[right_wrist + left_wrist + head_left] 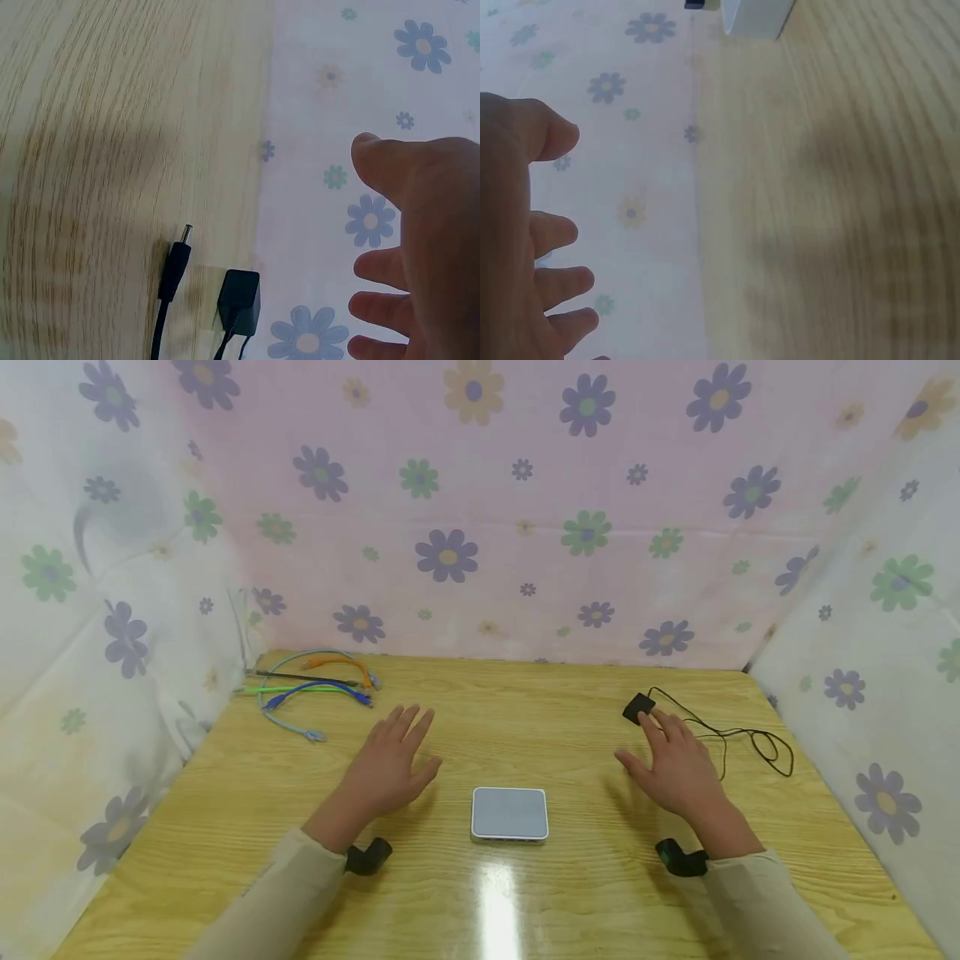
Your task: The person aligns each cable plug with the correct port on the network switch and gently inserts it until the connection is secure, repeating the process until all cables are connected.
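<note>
Right fingers near black adapter, left sleeve marking illegible

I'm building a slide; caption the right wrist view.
A right hand over a wooden table, near a black adapter and a barrel plug.

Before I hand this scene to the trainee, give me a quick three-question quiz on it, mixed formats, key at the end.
1. In the head view, which lies closest to the right hand?
A) the ethernet cables
B) the white-rimmed grey box
C) the black power adapter

2. True or false: the left hand holds nothing.

3. Fill in: the metal-tipped barrel plug shows clearly in the ____ wrist view.

Key: 1. C; 2. True; 3. right.
</note>
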Demonstrator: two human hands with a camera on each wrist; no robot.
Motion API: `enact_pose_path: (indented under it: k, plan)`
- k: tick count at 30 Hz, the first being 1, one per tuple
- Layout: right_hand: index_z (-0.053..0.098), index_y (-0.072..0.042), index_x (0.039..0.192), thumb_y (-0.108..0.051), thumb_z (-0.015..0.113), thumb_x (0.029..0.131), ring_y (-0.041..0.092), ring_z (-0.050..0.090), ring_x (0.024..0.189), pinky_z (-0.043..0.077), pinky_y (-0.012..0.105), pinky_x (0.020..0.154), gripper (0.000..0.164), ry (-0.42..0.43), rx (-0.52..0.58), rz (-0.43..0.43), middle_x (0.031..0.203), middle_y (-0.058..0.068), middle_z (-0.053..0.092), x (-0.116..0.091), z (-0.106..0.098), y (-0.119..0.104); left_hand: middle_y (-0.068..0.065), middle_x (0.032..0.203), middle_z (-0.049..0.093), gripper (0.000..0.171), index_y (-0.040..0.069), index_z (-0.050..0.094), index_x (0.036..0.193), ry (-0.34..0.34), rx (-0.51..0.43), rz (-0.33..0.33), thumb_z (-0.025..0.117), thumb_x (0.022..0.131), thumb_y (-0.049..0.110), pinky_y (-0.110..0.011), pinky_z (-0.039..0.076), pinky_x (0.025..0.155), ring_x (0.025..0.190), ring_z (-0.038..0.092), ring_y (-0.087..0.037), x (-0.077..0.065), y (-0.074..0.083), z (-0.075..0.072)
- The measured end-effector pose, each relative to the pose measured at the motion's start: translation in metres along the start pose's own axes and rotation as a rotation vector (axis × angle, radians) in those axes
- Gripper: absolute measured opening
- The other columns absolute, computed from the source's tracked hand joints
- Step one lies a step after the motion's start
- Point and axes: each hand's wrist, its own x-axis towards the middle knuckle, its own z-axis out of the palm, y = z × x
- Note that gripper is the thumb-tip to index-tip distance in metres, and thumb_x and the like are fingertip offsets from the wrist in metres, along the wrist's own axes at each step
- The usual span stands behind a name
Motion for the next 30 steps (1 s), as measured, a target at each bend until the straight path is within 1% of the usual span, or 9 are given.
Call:
enact_pose_path:
  k: [6, 11, 14, 17, 20, 24, 27, 30]
  plan:
    - [0.030, -0.001, 0.150, -0.058, 0.045, 0.097, 0.051, 0.023, 0.139, 0.031, 0.074, 0.098, 0.079, -0.015, -0.001, 0.013, 0.154, 0.027, 0.026, -0.003, 0.002, 0.005, -0.020, 0.154, 0.034, 0.069, 0.008, 0.032, 0.152, -0.034, -0.011, 0.040, 0.051, 0.097, 0.046, -0.058, 0.027, 0.114, 0.143, 0.028, -0.043, -0.001, 0.006, 0.007]
    - [0.031, -0.001, 0.149, -0.057, 0.046, 0.097, 0.051, 0.024, 0.138, 0.032, 0.074, 0.097, 0.079, -0.030, -0.001, 0.024, 0.152, 0.027, 0.027, -0.006, 0.005, 0.008, -0.020, 0.153, 0.036, 0.069, 0.008, 0.032, 0.152, -0.044, -0.028, 0.081, 0.052, 0.097, 0.044, -0.056, 0.028, 0.114, 0.142, 0.031, -0.041, -0.002, 0.011, 0.012]
    - [0.033, 0.000, 0.148, -0.055, 0.048, 0.096, 0.051, 0.025, 0.138, 0.033, 0.074, 0.096, 0.077, -0.037, 0.002, 0.027, 0.151, 0.028, 0.028, -0.008, 0.006, 0.010, -0.019, 0.152, 0.038, 0.069, 0.008, 0.033, 0.151, -0.042, -0.051, 0.102, 0.053, 0.096, 0.043, -0.056, 0.030, 0.113, 0.142, 0.032, -0.041, -0.003, 0.015, 0.013]
    - [0.035, 0.001, 0.147, -0.054, 0.050, 0.096, 0.052, 0.027, 0.136, 0.034, 0.073, 0.094, 0.076, -0.044, -0.001, 0.023, 0.150, 0.028, 0.030, -0.010, 0.008, 0.011, -0.019, 0.151, 0.039, 0.068, 0.008, 0.034, 0.151, -0.047, -0.086, 0.109, 0.054, 0.096, 0.043, -0.056, 0.032, 0.112, 0.141, 0.033, -0.041, -0.004, 0.020, 0.013]
    - [0.037, 0.001, 0.146, -0.053, 0.051, 0.096, 0.053, 0.030, 0.134, 0.036, 0.072, 0.093, 0.075, -0.047, -0.012, 0.015, 0.148, 0.028, 0.033, -0.011, 0.010, 0.013, -0.019, 0.150, 0.040, 0.067, 0.008, 0.034, 0.151, -0.076, -0.121, 0.110, 0.053, 0.097, 0.042, -0.056, 0.032, 0.112, 0.141, 0.034, -0.040, -0.005, 0.025, 0.014]
    - [0.041, 0.002, 0.143, -0.053, 0.052, 0.096, 0.052, 0.032, 0.133, 0.038, 0.071, 0.091, 0.074, -0.052, -0.018, 0.013, 0.146, 0.029, 0.037, -0.012, 0.014, 0.015, -0.017, 0.149, 0.040, 0.065, 0.009, 0.035, 0.150, -0.121, -0.192, 0.112, 0.052, 0.097, 0.042, -0.054, 0.034, 0.111, 0.139, 0.037, -0.037, -0.007, 0.030, 0.017]
    - [0.044, 0.003, 0.141, -0.052, 0.053, 0.095, 0.052, 0.034, 0.133, 0.040, 0.071, 0.091, 0.072, -0.058, -0.021, 0.016, 0.144, 0.030, 0.039, -0.012, 0.016, 0.015, -0.015, 0.151, 0.038, 0.066, 0.011, 0.033, 0.151, -0.168, -0.262, 0.097, 0.052, 0.098, 0.044, -0.051, 0.036, 0.111, 0.139, 0.038, -0.034, -0.008, 0.033, 0.019]
    - [0.049, 0.003, 0.137, -0.048, 0.054, 0.095, 0.051, 0.038, 0.130, 0.041, 0.069, 0.090, 0.067, -0.060, -0.024, 0.019, 0.141, 0.029, 0.043, -0.012, 0.017, 0.015, -0.013, 0.153, 0.036, 0.067, 0.013, 0.032, 0.152, -0.210, -0.321, 0.081, 0.052, 0.097, 0.046, -0.050, 0.037, 0.111, 0.140, 0.037, -0.032, -0.008, 0.036, 0.022]
